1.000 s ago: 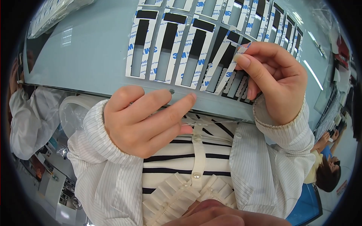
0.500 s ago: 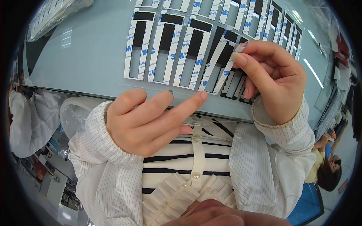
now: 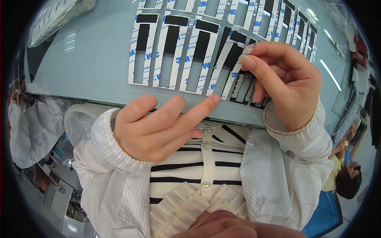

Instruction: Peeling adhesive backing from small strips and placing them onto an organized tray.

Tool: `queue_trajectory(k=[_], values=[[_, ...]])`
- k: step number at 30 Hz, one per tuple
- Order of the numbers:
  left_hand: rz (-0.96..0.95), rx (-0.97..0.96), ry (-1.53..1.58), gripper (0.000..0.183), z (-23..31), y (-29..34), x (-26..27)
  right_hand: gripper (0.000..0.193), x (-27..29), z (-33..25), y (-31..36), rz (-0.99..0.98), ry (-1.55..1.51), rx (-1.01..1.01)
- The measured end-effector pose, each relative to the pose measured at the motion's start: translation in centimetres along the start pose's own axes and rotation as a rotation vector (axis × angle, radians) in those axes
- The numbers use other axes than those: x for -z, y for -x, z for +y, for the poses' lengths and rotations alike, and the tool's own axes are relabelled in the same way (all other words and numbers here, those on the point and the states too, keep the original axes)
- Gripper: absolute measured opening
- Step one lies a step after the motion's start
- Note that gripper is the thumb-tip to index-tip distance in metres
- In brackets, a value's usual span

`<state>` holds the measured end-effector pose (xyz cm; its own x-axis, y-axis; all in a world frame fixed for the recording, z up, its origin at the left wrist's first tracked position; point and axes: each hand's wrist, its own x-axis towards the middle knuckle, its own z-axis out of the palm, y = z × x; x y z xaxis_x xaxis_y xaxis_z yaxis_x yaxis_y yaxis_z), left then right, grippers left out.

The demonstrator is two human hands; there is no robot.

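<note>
My right hand pinches the upper right edge of a frame-shaped adhesive tape piece between thumb and forefinger. The piece has white backing with blue print and lies slanted over black parts on the glass table. My left hand is open at the table's near edge, its fingers apart. Its forefinger tip is at the lower end of the same tape piece; whether it presses on it I cannot tell. Beside my right hand lie black pieces with wavy-edged white strips, partly hidden by that hand.
Several similar tape frames lie in rows to the left and behind. A plastic-wrapped stack rests at the far left of the glass table. Off to the right is another person. A white bin stands below the table edge.
The tape pieces have shifted slightly left in the picture. My right hand keeps its pinch and has moved slightly left; my left hand has barely moved.
</note>
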<state>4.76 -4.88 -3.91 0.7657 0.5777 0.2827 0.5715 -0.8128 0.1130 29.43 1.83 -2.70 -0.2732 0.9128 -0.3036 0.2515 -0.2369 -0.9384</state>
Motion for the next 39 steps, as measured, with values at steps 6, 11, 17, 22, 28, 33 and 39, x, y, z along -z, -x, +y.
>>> queue_trajectory(k=[6, 11, 17, 22, 28, 33, 39], values=[[-0.047, -0.058, 0.029, 0.023, 0.0, -0.7, -0.2, 0.017, -0.1, 0.0, -0.1, 0.007, 0.001, 0.008], [-0.072, 0.001, 0.073, 0.025, 0.4, -1.1, 0.1, 0.017, -0.1, 0.1, 0.0, 0.003, 0.02, 0.016], [-0.061, 0.051, 0.157, 0.029, 0.8, -1.4, 0.2, 0.017, 0.5, 1.3, 0.1, 0.029, 0.396, 0.411], [-0.015, 0.045, 0.151, 0.038, 1.0, -1.6, -0.1, 0.019, 1.2, 1.5, -1.2, 0.064, 0.517, 0.595], [-0.023, 0.044, 0.238, 0.03, 0.8, -1.7, -0.4, 0.016, 1.1, 1.9, -1.9, 0.047, 0.516, 0.54], [-0.026, 0.025, 0.246, 0.026, 0.9, -2.1, -0.1, 0.014, 1.3, 1.4, -1.4, 0.07, 0.51, 0.527], [-0.044, 0.051, 0.241, 0.025, 1.2, -1.8, -0.2, 0.016, 1.0, 1.8, -1.4, 0.067, 0.557, 0.559]])
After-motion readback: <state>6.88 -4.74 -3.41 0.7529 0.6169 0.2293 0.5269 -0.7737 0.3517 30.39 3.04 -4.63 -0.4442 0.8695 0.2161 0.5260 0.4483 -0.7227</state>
